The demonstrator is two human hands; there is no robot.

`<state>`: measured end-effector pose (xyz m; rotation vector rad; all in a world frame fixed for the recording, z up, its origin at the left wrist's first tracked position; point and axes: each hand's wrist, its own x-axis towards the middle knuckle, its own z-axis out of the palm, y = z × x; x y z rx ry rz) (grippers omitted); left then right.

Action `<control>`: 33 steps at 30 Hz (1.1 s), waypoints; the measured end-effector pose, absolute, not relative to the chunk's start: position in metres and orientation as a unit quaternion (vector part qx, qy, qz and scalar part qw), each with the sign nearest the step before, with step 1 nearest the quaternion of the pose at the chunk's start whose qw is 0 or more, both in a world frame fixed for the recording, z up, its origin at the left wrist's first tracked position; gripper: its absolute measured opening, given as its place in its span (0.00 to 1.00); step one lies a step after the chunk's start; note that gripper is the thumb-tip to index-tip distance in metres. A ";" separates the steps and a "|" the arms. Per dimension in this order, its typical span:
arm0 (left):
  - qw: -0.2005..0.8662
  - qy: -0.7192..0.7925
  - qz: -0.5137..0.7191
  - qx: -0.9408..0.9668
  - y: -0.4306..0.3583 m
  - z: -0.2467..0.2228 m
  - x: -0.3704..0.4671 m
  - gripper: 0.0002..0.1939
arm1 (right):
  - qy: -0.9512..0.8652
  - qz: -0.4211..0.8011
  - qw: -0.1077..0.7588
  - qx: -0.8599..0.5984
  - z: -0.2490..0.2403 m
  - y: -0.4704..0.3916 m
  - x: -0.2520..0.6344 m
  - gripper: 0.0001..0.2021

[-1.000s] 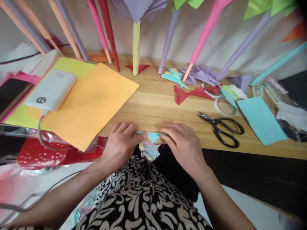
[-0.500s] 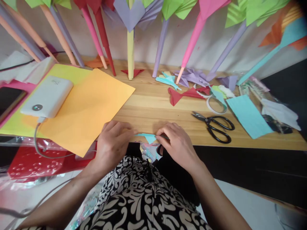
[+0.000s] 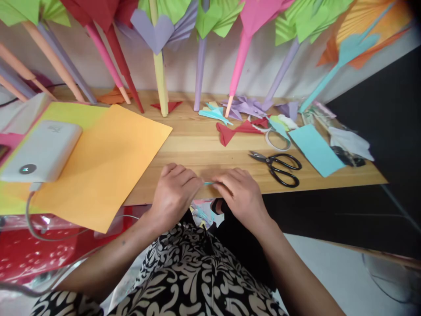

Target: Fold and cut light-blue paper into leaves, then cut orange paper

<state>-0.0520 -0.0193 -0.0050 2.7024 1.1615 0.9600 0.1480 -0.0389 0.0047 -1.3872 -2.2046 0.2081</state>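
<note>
On the wooden table [image 3: 194,151], left hand [image 3: 176,191] and right hand [image 3: 240,193] both pinched a thin blue paper strip [image 3: 208,183], mostly hidden, between them at the front edge, black scissors [image 3: 270,161] near the right hand, orange sheet [image 3: 131,149] leftward, blue sheet [image 3: 317,149] beyond the scissors.

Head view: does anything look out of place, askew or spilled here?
Mildly, yes: the orange paper sheet lies askew, one corner jutting past the front edge of the wooden table, and the grey cable plugged into the white power bank droops over that edge too. I see no liquid spill.
</note>
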 end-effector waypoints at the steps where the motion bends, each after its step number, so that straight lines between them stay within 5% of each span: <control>1: 0.010 0.370 0.319 0.873 -0.018 -0.004 -0.051 0.09 | -0.816 0.044 0.259 -0.514 0.007 -0.040 0.148 0.06; 9: -0.059 0.355 0.326 0.874 -0.022 -0.007 -0.051 0.08 | -0.810 -0.082 0.238 -0.529 0.000 -0.055 0.138 0.06; 20: 0.052 0.445 0.344 0.825 -0.044 -0.028 -0.055 0.08 | -0.792 0.063 0.243 -0.557 -0.024 -0.063 0.137 0.08; 33: 0.130 0.508 0.318 0.790 -0.042 -0.019 -0.054 0.08 | -0.798 0.076 0.202 -0.563 -0.015 -0.052 0.134 0.08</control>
